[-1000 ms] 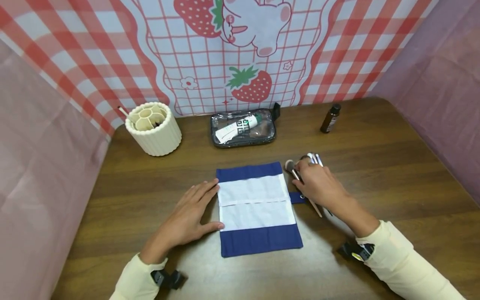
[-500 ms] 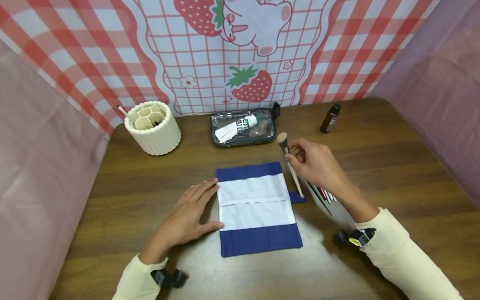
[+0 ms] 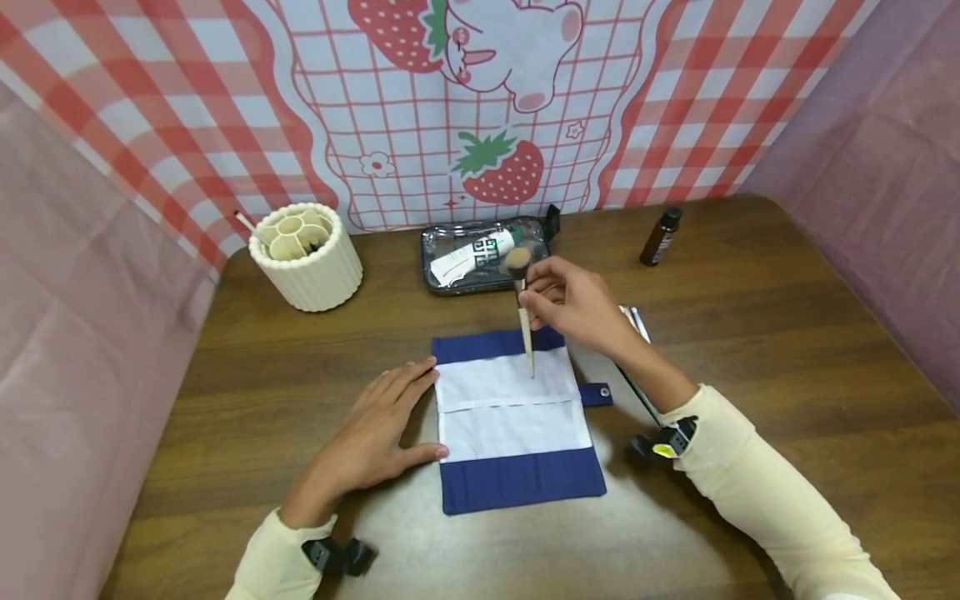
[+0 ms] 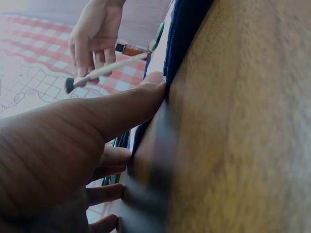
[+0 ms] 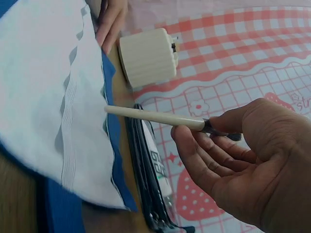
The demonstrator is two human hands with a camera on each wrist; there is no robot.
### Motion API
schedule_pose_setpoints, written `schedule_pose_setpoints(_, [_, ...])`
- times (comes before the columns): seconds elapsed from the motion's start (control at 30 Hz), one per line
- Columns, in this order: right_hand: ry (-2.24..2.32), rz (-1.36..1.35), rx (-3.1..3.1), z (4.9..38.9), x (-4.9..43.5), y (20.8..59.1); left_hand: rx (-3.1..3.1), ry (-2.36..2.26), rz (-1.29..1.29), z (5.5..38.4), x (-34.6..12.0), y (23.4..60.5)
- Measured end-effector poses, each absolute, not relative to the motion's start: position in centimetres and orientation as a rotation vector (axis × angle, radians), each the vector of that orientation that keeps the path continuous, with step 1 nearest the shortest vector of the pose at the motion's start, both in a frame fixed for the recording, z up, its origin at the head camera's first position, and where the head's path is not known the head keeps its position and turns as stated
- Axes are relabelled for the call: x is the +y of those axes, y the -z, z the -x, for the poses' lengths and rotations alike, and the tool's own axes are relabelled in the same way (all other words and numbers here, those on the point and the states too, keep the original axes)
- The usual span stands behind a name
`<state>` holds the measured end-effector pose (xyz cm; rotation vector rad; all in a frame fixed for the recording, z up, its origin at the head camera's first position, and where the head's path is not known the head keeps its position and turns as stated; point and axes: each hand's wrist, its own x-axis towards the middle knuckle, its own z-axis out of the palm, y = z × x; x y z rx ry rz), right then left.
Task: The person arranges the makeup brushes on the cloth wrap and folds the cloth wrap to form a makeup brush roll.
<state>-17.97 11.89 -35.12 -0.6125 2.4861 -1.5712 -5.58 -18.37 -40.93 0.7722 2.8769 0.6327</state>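
My right hand (image 3: 577, 304) pinches a makeup brush (image 3: 527, 333) near its dark ferrule, bristles up and pale handle pointing down over the cloth. That cloth is a brush roll (image 3: 510, 429), spread flat, white inside with navy bands along its far and near edges. In the right wrist view the brush handle (image 5: 155, 116) slants toward the white fabric, and an elastic strip (image 5: 68, 131) runs across it. My left hand (image 3: 378, 429) rests on the table with fingertips and thumb touching the roll's left edge; in the left wrist view its thumb (image 4: 131, 107) presses there.
A cream ribbed holder (image 3: 311, 267) stands at the back left. Behind the roll lies a clear pouch (image 3: 487, 258) with a white tube inside. A dark bottle (image 3: 662, 237) stands at the back right. Several thin brushes (image 3: 636, 321) lie partly hidden under the right forearm.
My right hand has lifted the makeup brush from the group right of the roll and carried it left, over the roll's far part. The left hand has stayed in place.
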Motion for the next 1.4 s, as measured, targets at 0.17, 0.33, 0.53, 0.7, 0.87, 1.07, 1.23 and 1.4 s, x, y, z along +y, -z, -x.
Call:
schedule_pose_setpoints(0.17, [1.746, 0.593, 2.238, 18.7, 10.5, 35.6, 2.874, -0.637, -0.765, 5.6, -18.3, 40.9])
schedule_pose_setpoints(0.33, [1.865, 0.589, 2.055, 19.1, 9.1, 36.3, 2.873, -0.638, -0.756, 5.6, -18.3, 41.0])
schedule_pose_setpoints(0.53, [1.897, 0.577, 1.965, 19.0, 7.7, 37.2, 2.877, -0.637, -0.765, 5.6, -18.4, 41.0])
schedule_pose_setpoints(0.7, [1.909, 0.543, 1.925, 18.7, 6.9, 37.7, 2.877, -0.638, -0.763, 5.6, -18.4, 41.0])
schedule_pose_setpoints(0.87, [1.929, 0.523, 1.881, 18.4, 6.2, 38.2, 2.872, -0.639, -0.75, 5.6, -18.3, 41.0])
schedule_pose_setpoints(1.07, [1.913, 0.468, 1.847, 18.0, 5.7, 38.6, 2.869, -0.632, -0.744, 5.6, -18.3, 41.0])
schedule_pose_setpoints(1.23, [1.881, 0.432, 1.824, 17.6, 5.5, 38.9, 2.865, -0.632, -0.739, 5.6, -18.3, 41.1])
schedule_pose_setpoints(1.4, [1.827, 0.443, 1.82, 17.3, 5.4, 39.5, 2.865, -0.639, -0.749, 5.6, -18.4, 41.2])
